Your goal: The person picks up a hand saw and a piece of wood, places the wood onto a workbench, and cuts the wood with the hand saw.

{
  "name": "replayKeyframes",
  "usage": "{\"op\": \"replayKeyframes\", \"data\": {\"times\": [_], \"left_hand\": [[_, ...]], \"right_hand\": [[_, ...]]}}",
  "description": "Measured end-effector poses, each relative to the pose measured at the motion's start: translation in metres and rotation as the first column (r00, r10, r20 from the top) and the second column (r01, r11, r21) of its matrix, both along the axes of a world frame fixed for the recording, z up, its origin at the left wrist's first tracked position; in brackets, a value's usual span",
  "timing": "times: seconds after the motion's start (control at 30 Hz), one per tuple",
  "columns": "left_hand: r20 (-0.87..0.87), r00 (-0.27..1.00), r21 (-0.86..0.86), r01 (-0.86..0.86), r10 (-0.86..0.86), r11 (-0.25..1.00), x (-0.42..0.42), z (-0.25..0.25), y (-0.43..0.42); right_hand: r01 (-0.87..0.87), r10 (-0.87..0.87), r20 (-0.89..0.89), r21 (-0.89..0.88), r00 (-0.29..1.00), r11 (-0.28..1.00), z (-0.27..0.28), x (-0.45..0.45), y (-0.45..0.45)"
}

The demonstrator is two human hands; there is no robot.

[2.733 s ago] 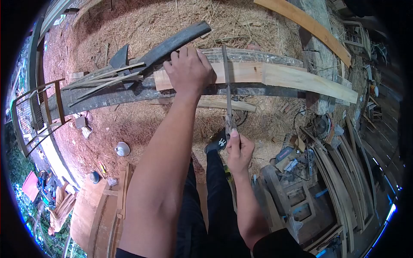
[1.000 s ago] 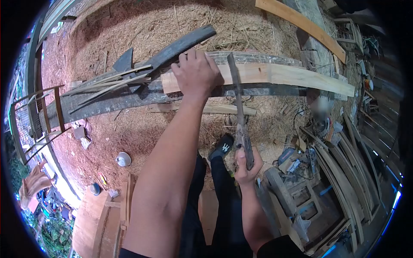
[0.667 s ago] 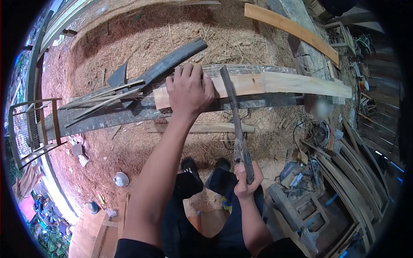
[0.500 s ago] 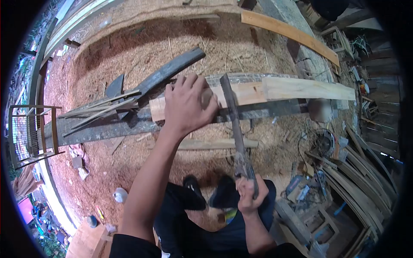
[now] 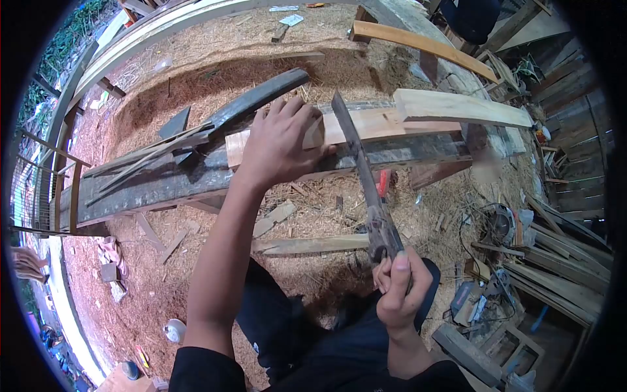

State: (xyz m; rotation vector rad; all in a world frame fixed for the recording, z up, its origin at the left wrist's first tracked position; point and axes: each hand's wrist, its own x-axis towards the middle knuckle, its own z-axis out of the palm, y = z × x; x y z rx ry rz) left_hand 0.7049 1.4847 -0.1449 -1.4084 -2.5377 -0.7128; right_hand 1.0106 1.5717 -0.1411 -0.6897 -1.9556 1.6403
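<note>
A pale wooden board [image 5: 372, 127] lies along a dark, worn beam [image 5: 261, 171]. My left hand [image 5: 287, 134] rests on the board's left part, fingers bent over the far edge and thumb toward the near side. My right hand [image 5: 403, 287] is closed around the handle of a handsaw [image 5: 364, 168]. Its long, dark, narrow blade points away from me and crosses the board just right of my left hand. Whether the teeth touch the wood, I cannot tell. Another pale board [image 5: 464, 108] overlaps the first one's right end.
Thin wood strips [image 5: 150, 157] and a dark plank [image 5: 261, 98] lie on the beam's left side. An orange-brown board [image 5: 424, 46] is at the back. Stacked planks [image 5: 555, 274] and a circular saw [image 5: 499, 222] are at right. Sawdust and wood offcuts [image 5: 310, 244] cover the ground.
The camera view has shifted and tilted. My right hand and the saw's handle have moved right and farther from me. My left hand stays on the board. The red object under the beam now shows.
</note>
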Motion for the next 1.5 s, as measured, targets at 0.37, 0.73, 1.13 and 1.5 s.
{"op": "replayKeyframes", "data": {"times": [0.37,0.73,1.13,1.5], "left_hand": [[0.037,0.999,0.023,-0.008,0.007,1.000,-0.002,0.005,0.003],[0.043,0.999,0.052,0.005,-0.008,0.999,-0.004,0.001,0.002],[0.079,0.997,0.031,0.012,-0.015,0.999,-0.005,0.001,0.001],[0.092,0.995,0.031,0.023,-0.026,0.999,-0.004,0.007,0.001]], "right_hand": [[0.057,-0.056,-0.029,0.042,0.998,0.997,0.004,-0.007,-0.024],[-0.011,0.007,-0.054,-0.081,0.999,0.997,0.006,-0.005,-0.010],[0.048,-0.047,-0.017,0.074,0.999,0.996,-0.010,-0.024,-0.003],[0.028,-0.027,-0.011,0.128,1.000,0.991,0.005,-0.043,0.001]]}}
